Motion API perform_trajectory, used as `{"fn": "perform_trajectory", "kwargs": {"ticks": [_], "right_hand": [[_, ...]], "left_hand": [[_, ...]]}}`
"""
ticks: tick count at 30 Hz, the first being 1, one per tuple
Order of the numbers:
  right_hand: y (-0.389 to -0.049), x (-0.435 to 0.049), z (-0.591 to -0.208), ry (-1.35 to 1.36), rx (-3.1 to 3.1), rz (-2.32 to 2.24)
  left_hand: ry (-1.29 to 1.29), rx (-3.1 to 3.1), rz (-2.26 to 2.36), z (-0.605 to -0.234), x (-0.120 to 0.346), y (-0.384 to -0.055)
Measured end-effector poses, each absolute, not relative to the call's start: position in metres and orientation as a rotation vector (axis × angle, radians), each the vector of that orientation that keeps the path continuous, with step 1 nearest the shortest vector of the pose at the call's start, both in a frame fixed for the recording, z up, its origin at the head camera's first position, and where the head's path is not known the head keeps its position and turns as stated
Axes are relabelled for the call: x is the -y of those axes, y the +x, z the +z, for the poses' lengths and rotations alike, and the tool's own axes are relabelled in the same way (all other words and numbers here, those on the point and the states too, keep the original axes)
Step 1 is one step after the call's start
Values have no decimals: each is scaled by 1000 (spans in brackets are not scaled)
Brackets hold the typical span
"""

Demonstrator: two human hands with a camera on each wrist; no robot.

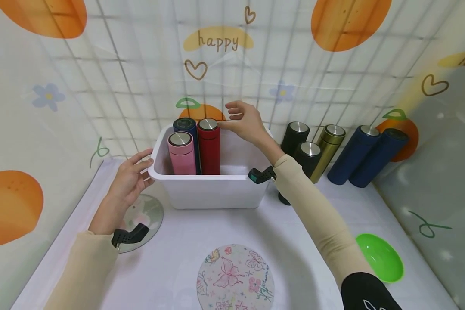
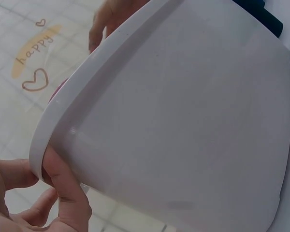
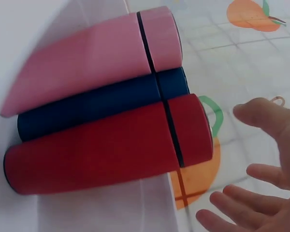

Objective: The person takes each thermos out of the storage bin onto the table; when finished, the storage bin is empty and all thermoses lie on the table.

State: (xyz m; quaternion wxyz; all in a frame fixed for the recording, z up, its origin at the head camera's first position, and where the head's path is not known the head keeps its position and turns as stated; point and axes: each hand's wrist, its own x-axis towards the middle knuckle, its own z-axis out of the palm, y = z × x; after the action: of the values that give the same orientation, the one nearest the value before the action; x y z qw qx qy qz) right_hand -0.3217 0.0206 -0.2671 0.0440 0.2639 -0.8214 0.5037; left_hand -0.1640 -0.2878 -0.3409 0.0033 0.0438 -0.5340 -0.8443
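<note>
A white plastic bin (image 1: 213, 193) holds three upright thermos bottles: a pink one (image 1: 184, 160), a dark blue one (image 3: 87, 108) and a red one (image 1: 210, 150). My left hand (image 1: 128, 180) pinches the bin's left rim; in the left wrist view the thumb and a finger lie on either side of its edge (image 2: 37, 154). My right hand (image 1: 245, 122) is raised just right of the red bottle's lid, fingers spread and loosely bent. The right wrist view shows a gap between that hand (image 3: 270, 179) and the red bottle (image 3: 101, 150), with nothing in its grasp.
Right of the bin stand two black bottles (image 1: 294, 135), a gold one (image 1: 328, 144) and two dark blue ones (image 1: 352, 155). A green bowl (image 1: 383, 258) lies at the front right. One round mat (image 1: 234, 275) is in front, another (image 1: 155, 211) under the left forearm.
</note>
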Motion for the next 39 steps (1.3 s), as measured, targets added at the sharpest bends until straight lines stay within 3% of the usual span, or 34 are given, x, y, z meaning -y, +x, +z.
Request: {"fn": "perform_trajectory", "kwargs": {"ticks": [25, 39], "right_hand": [[-322, 15, -276, 943, 2741, 1426], [-321, 22, -281, 855, 2771, 1422]], "left_hand": [[154, 1683, -2639, -338, 286, -162], [160, 1692, -2629, -338, 286, -164]]}}
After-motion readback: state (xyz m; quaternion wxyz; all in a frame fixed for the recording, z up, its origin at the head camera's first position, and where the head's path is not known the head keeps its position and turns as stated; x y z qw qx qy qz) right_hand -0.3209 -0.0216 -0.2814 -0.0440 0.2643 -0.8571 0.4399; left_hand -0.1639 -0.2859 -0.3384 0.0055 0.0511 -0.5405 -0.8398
